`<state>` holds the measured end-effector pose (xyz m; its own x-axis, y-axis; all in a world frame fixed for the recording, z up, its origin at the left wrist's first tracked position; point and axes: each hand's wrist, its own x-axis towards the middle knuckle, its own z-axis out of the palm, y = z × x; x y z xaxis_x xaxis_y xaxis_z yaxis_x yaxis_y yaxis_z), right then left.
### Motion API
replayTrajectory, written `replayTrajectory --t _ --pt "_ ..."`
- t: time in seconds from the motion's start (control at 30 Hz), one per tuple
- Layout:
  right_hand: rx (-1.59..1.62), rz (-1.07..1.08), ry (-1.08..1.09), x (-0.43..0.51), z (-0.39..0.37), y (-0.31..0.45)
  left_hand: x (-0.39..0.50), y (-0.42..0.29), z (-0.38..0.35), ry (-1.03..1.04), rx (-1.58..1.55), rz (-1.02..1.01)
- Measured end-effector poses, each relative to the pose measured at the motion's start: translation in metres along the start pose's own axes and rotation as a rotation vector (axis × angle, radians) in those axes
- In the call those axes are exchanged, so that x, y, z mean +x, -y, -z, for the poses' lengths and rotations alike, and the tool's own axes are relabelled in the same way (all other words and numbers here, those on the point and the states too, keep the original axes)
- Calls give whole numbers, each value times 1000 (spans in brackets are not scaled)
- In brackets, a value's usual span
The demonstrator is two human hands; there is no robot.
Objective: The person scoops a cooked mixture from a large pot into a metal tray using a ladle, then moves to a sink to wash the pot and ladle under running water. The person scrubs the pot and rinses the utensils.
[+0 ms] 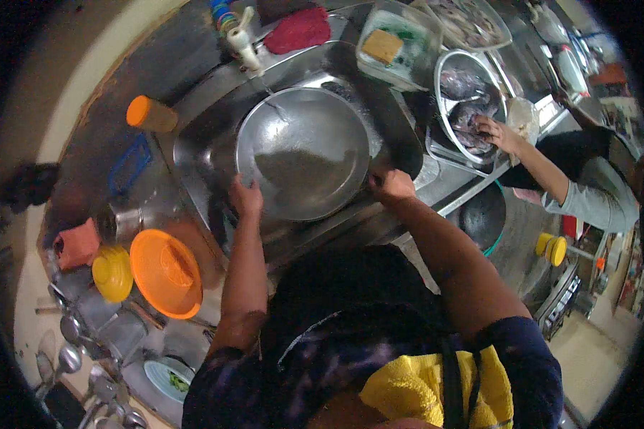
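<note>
A large metal basin [311,134] rests in the stainless steel sink [193,145], beneath a tap [244,51] from which a thin stream of water falls into it. My left hand [247,198] grips the basin's rim at its near left side, with the thumb up by the edge. At the near right side, my right hand [394,185] is at the rim with its fingers curled; a dark patch by the fingertips is too blurred to name. Some water seems to lie in the basin.
A co-worker's hand [496,134] touches fish [467,120] in a metal bowl [440,102] at the right. Behind stand a plastic tub [434,59] with a sponge [382,46] and a red cloth [300,29]. An orange colander [139,268] and an orange-lidded jar [161,117] stand left.
</note>
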<state>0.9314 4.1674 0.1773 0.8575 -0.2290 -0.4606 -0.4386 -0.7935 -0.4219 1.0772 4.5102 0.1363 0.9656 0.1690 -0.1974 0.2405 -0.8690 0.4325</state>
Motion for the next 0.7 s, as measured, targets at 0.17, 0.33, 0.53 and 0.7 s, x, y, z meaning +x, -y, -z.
replayTrajectory --t 0.17,0.33,0.53,0.7 --pt "23 -91 70 32 -32 22 -52 43 -13 269 -436 254" --pt "282 778 298 68 -129 96 -45 40 -15 304 -194 119" --pt "-376 1039 248 178 -118 82 -51 25 -22 -69 411 -240" --pt "-116 679 -135 268 -114 135 -48 -18 -84 225 302 -835"
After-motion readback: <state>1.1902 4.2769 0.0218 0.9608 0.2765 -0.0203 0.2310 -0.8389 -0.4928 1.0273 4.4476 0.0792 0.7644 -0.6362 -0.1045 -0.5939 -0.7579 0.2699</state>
